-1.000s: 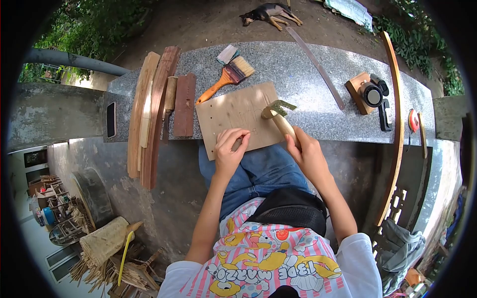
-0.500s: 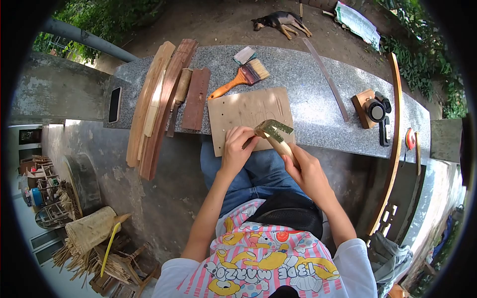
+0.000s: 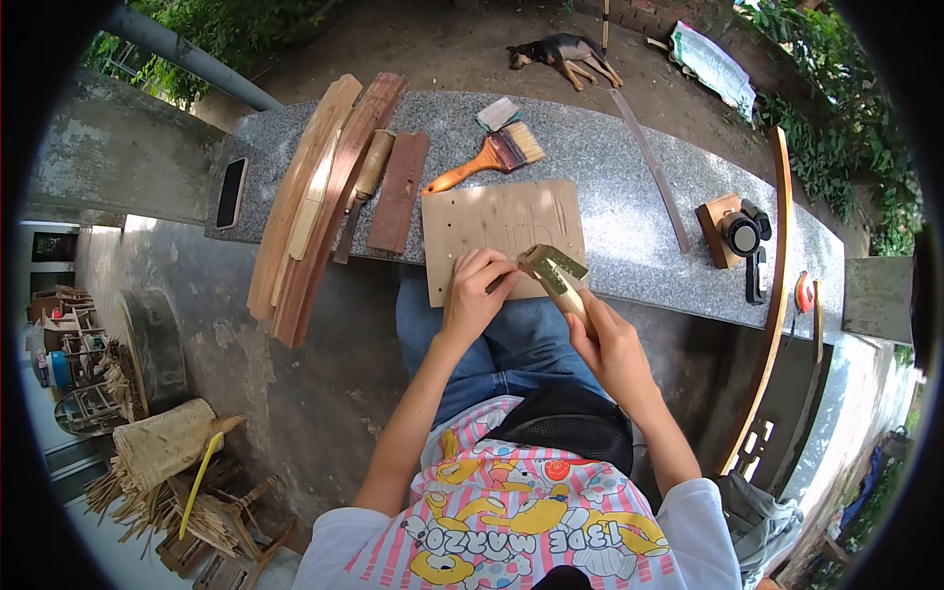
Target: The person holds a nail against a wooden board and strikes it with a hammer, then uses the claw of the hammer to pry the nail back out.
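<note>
My right hand (image 3: 612, 344) is wrapped round the wooden handle of a claw hammer (image 3: 553, 270) with a worn greenish metal head. The head is tilted above the lower right part of a thin plywood board (image 3: 457, 231), which has small dark holes and faint pencil curves. Beside the hammer head, my left hand (image 3: 479, 292) rests at the board's near half, thumb and fingers pinched together. Whatever sits between those fingertips is too small or hidden to make out. The board lies partly on the stone bench and partly over my lap.
On the granite bench (image 3: 619, 211) lie a paintbrush (image 3: 492, 157), a chisel (image 3: 366, 177), a reddish wood block (image 3: 398, 194), long wood strips (image 3: 329, 211), a clear ruler (image 3: 652, 172), a phone (image 3: 231, 194) and a tape measure (image 3: 804, 292). A dog (image 3: 567, 57) lies beyond.
The hammer head has shifted slightly right, away from my left fingertips. My left hand keeps its pinch on the board, and the whole view has turned a little.
</note>
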